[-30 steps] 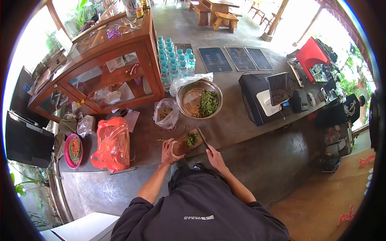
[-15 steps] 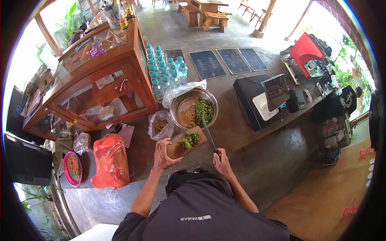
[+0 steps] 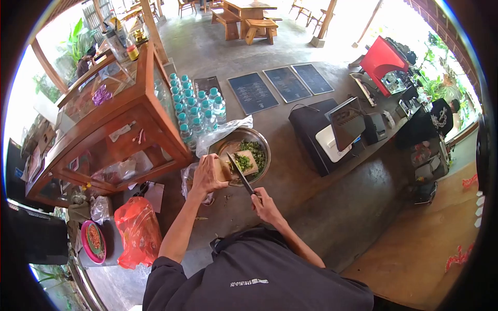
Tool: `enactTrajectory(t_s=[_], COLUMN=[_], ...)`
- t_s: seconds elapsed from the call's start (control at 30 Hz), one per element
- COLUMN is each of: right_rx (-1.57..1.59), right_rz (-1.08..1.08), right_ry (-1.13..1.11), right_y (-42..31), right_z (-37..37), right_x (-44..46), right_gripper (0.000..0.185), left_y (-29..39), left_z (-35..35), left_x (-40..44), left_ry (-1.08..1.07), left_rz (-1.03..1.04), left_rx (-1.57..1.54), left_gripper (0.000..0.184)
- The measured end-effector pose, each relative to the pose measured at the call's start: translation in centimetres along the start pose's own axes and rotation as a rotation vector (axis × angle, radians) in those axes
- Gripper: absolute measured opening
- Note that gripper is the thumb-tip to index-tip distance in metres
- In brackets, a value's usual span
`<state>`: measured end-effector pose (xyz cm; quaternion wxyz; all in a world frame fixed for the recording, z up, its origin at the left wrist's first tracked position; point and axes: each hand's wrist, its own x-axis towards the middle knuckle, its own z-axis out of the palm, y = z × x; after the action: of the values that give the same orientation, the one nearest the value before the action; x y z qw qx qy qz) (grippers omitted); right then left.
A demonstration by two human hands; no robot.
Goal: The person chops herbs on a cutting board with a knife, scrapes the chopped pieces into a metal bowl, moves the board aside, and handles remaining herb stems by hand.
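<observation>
My left hand point(image 3: 208, 175) grips the near left end of a wooden cutting board point(image 3: 224, 168), which is held over a steel bowl point(image 3: 266, 159). Chopped greens point(image 3: 241, 163) lie on the board, and more greens point(image 3: 253, 149) are in the right side of the bowl. The knife point(image 3: 241, 173) has its handle in my right hand point(image 3: 265, 205), and its blade lies across the board at the left edge of the chopped greens. A clear plastic bag point(image 3: 188, 182) is partly hidden behind my left hand.
Several capped bottles point(image 3: 194, 111) stand behind the bowl, beside a wooden glass cabinet point(image 3: 124, 124). At the left are a red plastic bag point(image 3: 137, 230) and a pink bowl point(image 3: 83, 238). Dark menu boards point(image 3: 253, 93) and a black machine point(image 3: 311, 132) are to the right.
The board was lifted from the counter and moved forward over the bowl by my left hand. My right hand and the knife moved with it, and the blade now crosses the board.
</observation>
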<state>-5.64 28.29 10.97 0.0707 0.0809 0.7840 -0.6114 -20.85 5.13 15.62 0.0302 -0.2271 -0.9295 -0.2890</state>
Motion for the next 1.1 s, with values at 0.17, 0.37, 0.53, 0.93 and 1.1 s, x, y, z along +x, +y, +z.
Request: enactTrajectory(t_s=[0.17, 0.37, 0.53, 0.93, 1.1], right_rx=[0.098, 0.121, 0.119, 0.369, 0.475], right_rz=[0.096, 0.157, 0.183, 0.136, 0.176], right_ry=[-0.06, -0.024, 0.011, -0.079, -0.168], right_y=[0.7, 2.5, 3.9, 0.5, 1.5], right_z=[-0.1, -1.4, -2.5, -1.5, -0.9], right_x=[1.4, 3.2, 4.8, 4.4, 4.0], right_gripper=[0.027, 0.03, 0.031, 0.03, 0.031], left_y=[0.5, 0.2, 0.0, 0.9, 1.5], left_z=[0.3, 0.4, 0.4, -0.2, 0.2], left_x=[2.2, 4.5, 5.8, 6.8, 7.2], left_ry=[-0.049, -0.083, -0.116, -0.093, -0.09], left_rz=[-0.036, 0.051, 0.104, 0.128, 0.155], left_rx=[0.0, 0.063, 0.1, 0.185, 0.193], left_gripper=[0.093, 0.089, 0.088, 0.091, 0.093])
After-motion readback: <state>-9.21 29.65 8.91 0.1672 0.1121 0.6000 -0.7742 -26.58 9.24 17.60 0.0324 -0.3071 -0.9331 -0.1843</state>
